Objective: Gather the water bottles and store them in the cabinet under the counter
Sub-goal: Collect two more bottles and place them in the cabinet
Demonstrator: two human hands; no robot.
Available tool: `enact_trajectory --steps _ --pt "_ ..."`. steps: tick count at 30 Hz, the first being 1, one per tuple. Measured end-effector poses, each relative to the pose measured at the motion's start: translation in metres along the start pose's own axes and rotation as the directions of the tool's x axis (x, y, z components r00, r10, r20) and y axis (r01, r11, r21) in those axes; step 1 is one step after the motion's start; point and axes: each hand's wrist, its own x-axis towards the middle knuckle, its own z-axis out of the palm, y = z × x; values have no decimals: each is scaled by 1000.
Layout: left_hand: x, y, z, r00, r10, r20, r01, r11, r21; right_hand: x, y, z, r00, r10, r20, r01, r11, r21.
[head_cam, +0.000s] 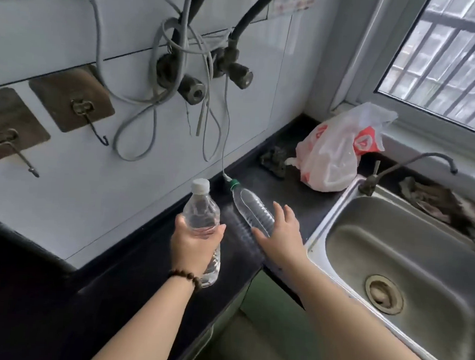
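Head camera view shows the left hand (195, 247) closed around the middle of a clear water bottle with a white cap (203, 222), which it holds above the dark counter (283, 188), nearly upright, cap up and leaning a little toward the wall. It seems to hold water, so I judge it has some weight and keeps its shape under the grip.

The right hand (281, 236) is spread, fingers apart, with the palm over the lower end of a second bottle with a green cap (252, 209); I cannot tell if it already touches. This bottle lies on its side on the counter, just left of the steel sink (410, 262). Its long axis runs from the hand up and left toward the tiled wall, cap pointing to the wall, where a thin cable end (225, 176) hangs just beside it.

It looks empty: probably very light, thin and ribbed, easy to dent and ready to roll. Taking it around the ribbed middle, across the axis, seems safest.
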Motion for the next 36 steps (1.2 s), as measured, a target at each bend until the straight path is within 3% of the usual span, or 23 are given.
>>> enact_trajectory --steps 5,9,16,21,29,36 --pt "1 0 0 998 -31 -59 35 997 74 44 -8 13 992 -25 126 57 966 -254" --pt "-8 -1 -1 979 -77 -190 91 994 66 56 -2 22 982 -14 187 77 940 -333" --pt "-45 -2 3 917 -149 -371 162 987 4 62 9 11 969 -89 231 142 964 -226" --pt "-76 -10 -6 858 -181 -481 202 979 -8 26 -7 11 938 -210 277 221 975 -10" --pt "-145 -35 -57 681 -274 -679 289 953 -94 -54 -59 35 774 -500 388 461 866 195" --pt "-247 -79 -118 398 -399 -826 337 901 -272 -164 -91 74 545 -658 519 593 741 316"
